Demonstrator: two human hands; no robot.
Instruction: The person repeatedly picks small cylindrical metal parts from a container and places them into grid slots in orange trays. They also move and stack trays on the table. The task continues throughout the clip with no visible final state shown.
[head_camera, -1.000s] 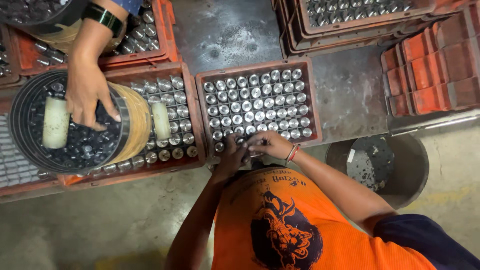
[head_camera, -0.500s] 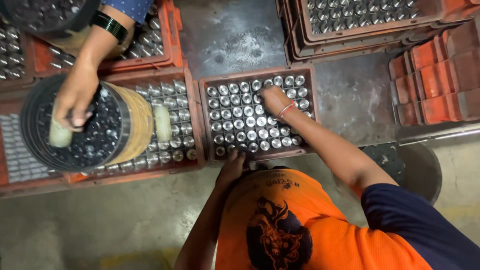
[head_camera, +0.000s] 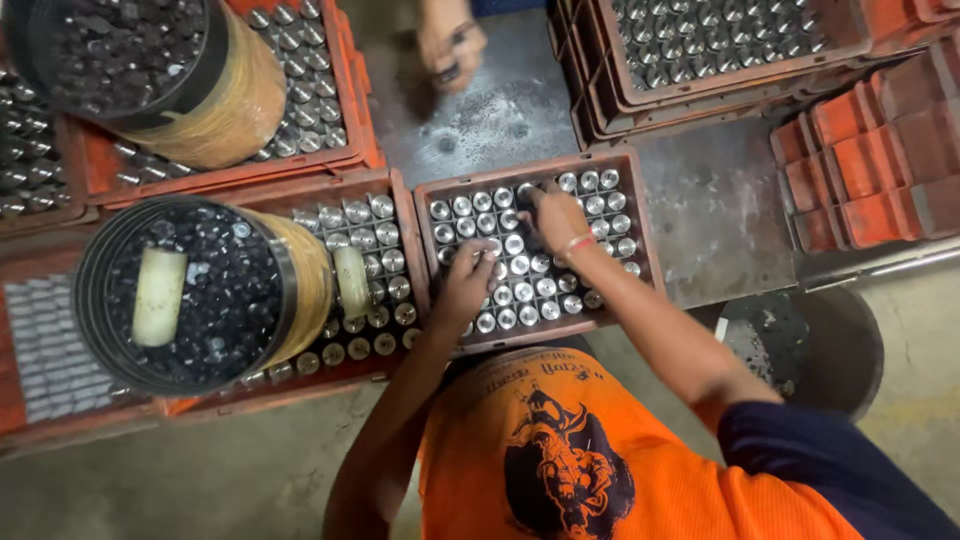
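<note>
No real packaging, labels, signs or screens here as far as I can see, just open orange crates stacked around the worktop.

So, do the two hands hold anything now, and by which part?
It cannot be told. The right hand has fingertips on the top of a metal cylinder in the crate; the left hand lies on other tops.

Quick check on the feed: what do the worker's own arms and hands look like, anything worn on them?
Both hands are bare, no gloves. The right hand has a thin reddish thread band round its wrist, and that arm ends in a dark blue short sleeve. The left hand and its forearm carry nothing. The shirt is orange with a dark print.
</note>
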